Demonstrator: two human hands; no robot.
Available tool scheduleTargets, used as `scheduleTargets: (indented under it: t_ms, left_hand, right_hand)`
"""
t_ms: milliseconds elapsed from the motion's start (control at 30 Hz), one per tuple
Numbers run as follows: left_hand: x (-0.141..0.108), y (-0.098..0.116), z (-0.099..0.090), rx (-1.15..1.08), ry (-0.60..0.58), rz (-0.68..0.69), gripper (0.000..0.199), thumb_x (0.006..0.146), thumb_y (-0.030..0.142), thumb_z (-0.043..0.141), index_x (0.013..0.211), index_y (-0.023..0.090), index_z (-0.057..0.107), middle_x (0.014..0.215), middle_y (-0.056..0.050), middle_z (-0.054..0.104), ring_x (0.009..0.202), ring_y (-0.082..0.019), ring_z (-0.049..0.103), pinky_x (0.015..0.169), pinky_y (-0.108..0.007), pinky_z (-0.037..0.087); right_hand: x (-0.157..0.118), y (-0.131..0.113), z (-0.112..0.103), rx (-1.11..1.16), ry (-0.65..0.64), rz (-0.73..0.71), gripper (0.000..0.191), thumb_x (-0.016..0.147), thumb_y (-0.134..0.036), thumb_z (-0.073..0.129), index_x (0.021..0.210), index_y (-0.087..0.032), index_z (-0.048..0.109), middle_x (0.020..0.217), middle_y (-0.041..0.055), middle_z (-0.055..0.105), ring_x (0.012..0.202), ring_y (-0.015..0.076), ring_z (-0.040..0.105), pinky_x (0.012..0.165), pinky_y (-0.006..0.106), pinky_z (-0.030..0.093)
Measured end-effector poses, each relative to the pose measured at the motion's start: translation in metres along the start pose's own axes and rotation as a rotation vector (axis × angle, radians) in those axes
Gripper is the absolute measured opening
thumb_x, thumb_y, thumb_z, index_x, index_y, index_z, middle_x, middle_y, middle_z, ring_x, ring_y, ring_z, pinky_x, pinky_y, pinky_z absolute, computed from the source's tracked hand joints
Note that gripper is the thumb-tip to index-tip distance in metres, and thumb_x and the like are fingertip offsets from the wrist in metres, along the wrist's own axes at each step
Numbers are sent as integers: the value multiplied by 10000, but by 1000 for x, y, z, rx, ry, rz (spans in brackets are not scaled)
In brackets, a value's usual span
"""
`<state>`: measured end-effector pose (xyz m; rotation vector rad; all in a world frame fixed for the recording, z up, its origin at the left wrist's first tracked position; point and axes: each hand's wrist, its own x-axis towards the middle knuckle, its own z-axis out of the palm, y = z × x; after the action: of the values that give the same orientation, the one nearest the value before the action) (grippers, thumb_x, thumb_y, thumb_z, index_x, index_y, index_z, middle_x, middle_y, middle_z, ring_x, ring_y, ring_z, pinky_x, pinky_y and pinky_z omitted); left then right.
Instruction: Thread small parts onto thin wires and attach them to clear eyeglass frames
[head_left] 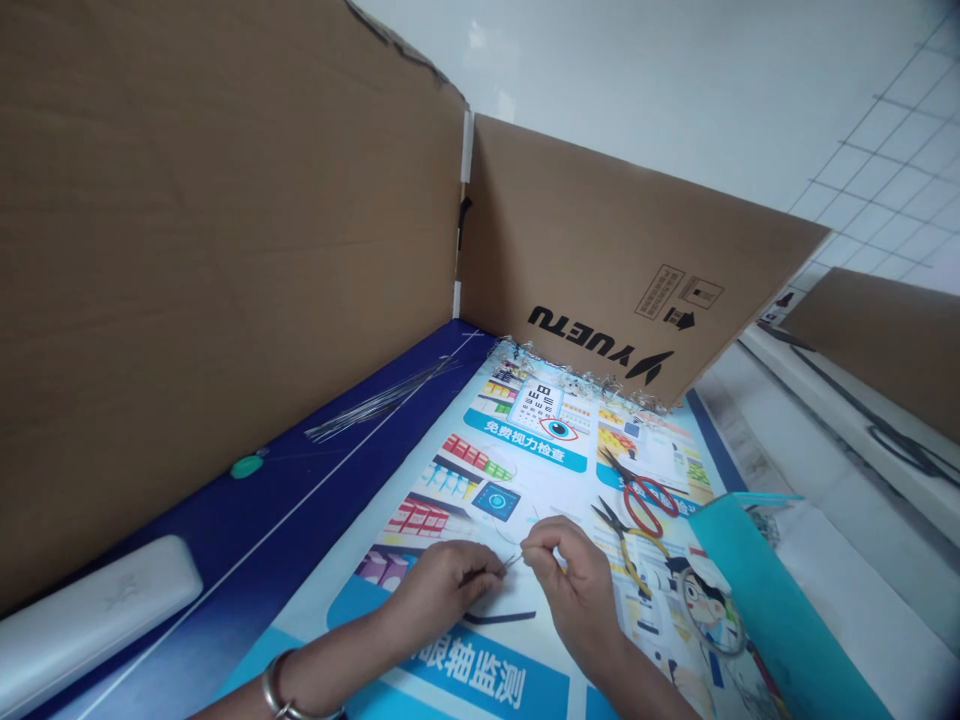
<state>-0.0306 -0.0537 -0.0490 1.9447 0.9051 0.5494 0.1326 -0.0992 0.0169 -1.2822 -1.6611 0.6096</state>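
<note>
My left hand (457, 580), with a silver bangle (279, 688) at the wrist, is closed in a pinch on a thin silver wire (513, 560). Facing it, my right hand (571, 580) pinches the same wire close by, thumb against forefinger. The short stretch between the fingertips shows; the rest is too fine to follow. Both hands are just above a printed poster sheet (487, 530). Right of my right hand lie red-handled scissors (649, 504) and a yellow-handled cutting tool (632, 555), its blades toward the back left.
Cardboard panels stand at the left (225, 250) and back (622, 240). Twisted silver wire pieces (577, 380) line the back panel. Straight wires (382, 400), a green lump (247, 466) and a white case (105, 610) lie left. A teal box (780, 600) stands right.
</note>
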Motion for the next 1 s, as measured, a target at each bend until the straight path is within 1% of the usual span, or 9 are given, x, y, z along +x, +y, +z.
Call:
scheduleTargets:
  t_ms: [167, 267, 433, 533, 600, 733, 800, 900, 1000]
  left_hand:
    - [1, -2, 1, -23, -4, 13, 159, 795, 229, 522, 793, 191, 677, 754, 8, 682, 697, -127, 588, 656, -195, 391]
    - [0, -2, 1, -33, -5, 8, 155, 794, 229, 527, 795, 191, 678, 764, 9, 685, 709, -128, 594, 658, -194, 397]
    - [-1, -2, 0, -29, 10, 41, 158, 799, 231, 527, 801, 196, 681, 800, -1, 693, 754, -139, 604, 691, -205, 412]
    - [-2, -3, 2, -29, 46, 84, 157, 806, 251, 531, 810, 198, 679, 826, -11, 692, 782, -144, 605, 719, -214, 420]
    - [-2, -5, 3, -20, 34, 92, 169, 814, 277, 524, 811, 203, 676, 824, -15, 691, 773, -147, 607, 709, -216, 426]
    - [-1, -7, 5, 6, 30, 103, 192, 828, 300, 498, 799, 202, 660, 802, -18, 682, 762, -152, 605, 696, -217, 428]
    - [0, -6, 4, 5, 21, 95, 183, 827, 285, 494, 795, 202, 654, 792, -14, 678, 755, -149, 604, 690, -213, 425]
    - [0, -2, 2, -2, -22, 59, 180, 822, 272, 491, 768, 201, 647, 757, -2, 672, 726, -144, 602, 661, -204, 418]
    - [1, 1, 1, -32, -12, 23, 187, 819, 284, 485, 769, 198, 643, 774, 1, 673, 736, -145, 600, 668, -202, 416]
  right_hand:
    - [-1, -5, -5, 8, 46, 12, 143, 837, -219, 497, 714, -195, 566, 724, 15, 586, 693, 140, 554, 649, 264, 440]
    - [-2, -7, -9, 11, 103, 42, 145, 842, -240, 490, 736, -194, 577, 738, 27, 598, 716, 152, 565, 659, 274, 452]
    - [6, -4, -27, -63, 218, 83, 134, 838, -259, 500, 755, -198, 584, 742, 21, 606, 717, 154, 573, 666, 281, 455]
    - [14, 10, -41, -123, 318, 101, 153, 837, -294, 494, 765, -197, 589, 740, 20, 610, 717, 157, 580, 673, 288, 457]
    - [20, 27, -50, -155, 353, 137, 164, 827, -322, 497, 805, -195, 599, 753, 24, 619, 718, 162, 587, 666, 289, 462]
    - [26, 62, -63, -168, 363, 252, 194, 810, -357, 504, 831, -190, 600, 711, 17, 638, 720, 172, 608, 659, 283, 463]
    - [27, 74, -68, -157, 383, 276, 214, 807, -372, 500, 845, -186, 598, 713, 19, 645, 720, 175, 615, 658, 283, 462]
    - [28, 84, -71, -152, 353, 273, 207, 793, -367, 514, 836, -181, 595, 743, 26, 641, 716, 173, 612, 652, 281, 460]
    - [29, 87, -72, -131, 319, 276, 185, 779, -349, 530, 824, -179, 586, 737, 19, 624, 706, 167, 605, 646, 277, 462]
